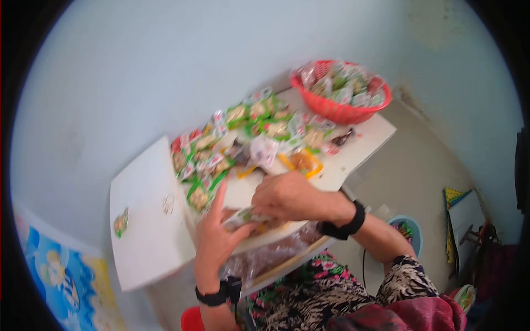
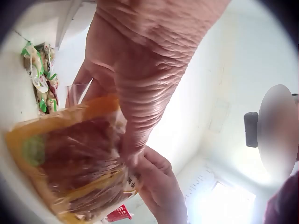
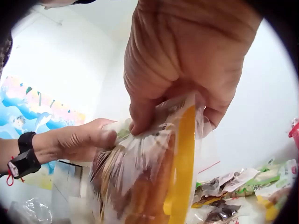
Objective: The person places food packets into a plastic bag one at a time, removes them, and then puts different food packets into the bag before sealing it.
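Observation:
Both hands are at one plastic food packet with yellow-orange edges and reddish-brown contents [image 2: 77, 149], just above the front of the white table. My left hand [image 1: 214, 240] holds it at one side, thumb against the wrapper and index finger pointing away from me. The thumb and fingers of my right hand [image 1: 290, 196] pinch the packet's upper edge. Seen from the right wrist, the clear film [image 3: 140, 168] is creased below that grip. Just beyond the hands lie a yellow-edged packet [image 1: 302, 161] and a dark packet [image 1: 240, 153].
Several green-edged snack packets [image 1: 276, 129] spread across the white table [image 1: 149, 231] toward the wall. A red basket [image 1: 342, 113] full of packets stands at the far right corner. One packet [image 1: 121, 223] lies alone at left. On the floor, a blue basin [image 1: 418, 234] holds colourful wrappers.

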A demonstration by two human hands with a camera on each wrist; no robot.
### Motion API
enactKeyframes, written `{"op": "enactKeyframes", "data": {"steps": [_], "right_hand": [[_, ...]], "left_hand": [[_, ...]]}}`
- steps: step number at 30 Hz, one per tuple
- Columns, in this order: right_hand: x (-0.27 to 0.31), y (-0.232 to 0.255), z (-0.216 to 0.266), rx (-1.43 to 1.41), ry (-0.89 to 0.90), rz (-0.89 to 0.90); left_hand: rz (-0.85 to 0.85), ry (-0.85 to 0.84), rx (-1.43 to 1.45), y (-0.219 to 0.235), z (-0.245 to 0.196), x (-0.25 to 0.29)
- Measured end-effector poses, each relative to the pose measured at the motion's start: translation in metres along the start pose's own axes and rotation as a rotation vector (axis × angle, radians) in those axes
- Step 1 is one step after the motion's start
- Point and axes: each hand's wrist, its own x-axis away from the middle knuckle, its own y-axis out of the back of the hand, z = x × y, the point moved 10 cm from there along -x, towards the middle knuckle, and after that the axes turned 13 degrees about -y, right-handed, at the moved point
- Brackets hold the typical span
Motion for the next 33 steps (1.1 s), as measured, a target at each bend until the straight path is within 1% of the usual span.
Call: {"op": "enactKeyframes", "data": {"steps": [1,2,4,5,7,9,10,11,13,15,17,18,21,22,25,28,31,33], "right_hand": [[0.002,0.005,-0.006,-0.108,-0.029,-0.024],[0.003,0.009,-0.013,-0.164,-0.076,0.001],[0.007,0.022,-0.029,-0.216,-0.174,-0.004],[0.009,0.029,-0.038,-0.245,-0.220,-0.003],[0.014,0.057,-0.057,-0.339,-0.289,-0.108],[0.021,0.091,-0.077,-0.432,-0.358,-0.213],[0.026,0.108,-0.093,-0.368,-0.496,-0.219],[0.029,0.129,-0.103,-0.418,-0.501,-0.338],[0.039,0.160,-0.141,-0.548,-0.528,-0.519],[0.048,0.195,-0.179,-0.519,-0.611,-0.617],[0.051,0.223,-0.215,-0.554,-0.601,-0.736],[0.052,0.234,-0.234,-0.573,-0.594,-0.794],[0.055,0.261,-0.292,-0.484,-0.646,-0.901],[0.053,0.268,-0.303,-0.458,-0.656,-0.944],[0.054,0.283,-0.321,-0.318,-0.744,-1.012],[0.055,0.298,-0.347,-0.111,-0.836,-1.079],[0.057,0.303,-0.381,-0.026,-0.849,-1.075],[0.054,0.293,-0.394,0.137,-0.919,-0.966]], "left_hand": [[-0.053,0.019,0.046,0.000,0.004,0.004],[-0.155,0.031,0.173,-0.002,0.008,0.008],[-0.363,0.074,0.423,-0.010,0.025,0.019],[-0.401,0.075,0.379,-0.011,0.027,0.023],[-0.477,0.084,0.293,-0.014,0.032,0.033],[-0.441,0.076,0.277,-0.029,0.041,0.038],[-0.411,0.057,0.277,-0.038,0.041,0.040],[-0.380,0.039,0.276,-0.045,0.042,0.042],[-0.353,0.012,0.201,-0.052,0.041,0.049],[-0.337,-0.033,0.150,-0.056,0.046,0.057],[-0.350,-0.080,0.113,-0.056,0.044,0.057],[-0.345,-0.091,0.103,-0.056,0.045,0.056],[-0.301,-0.156,0.010,-0.060,0.046,0.057],[-0.283,-0.182,-0.032,-0.061,0.044,0.055],[-0.316,-0.136,0.062,-0.060,0.044,0.056],[-0.246,-0.075,-0.043,-0.058,0.043,0.057],[-0.249,-0.144,-0.092,-0.054,0.033,0.054],[-0.256,-0.166,-0.126,-0.054,0.029,0.053]]}}
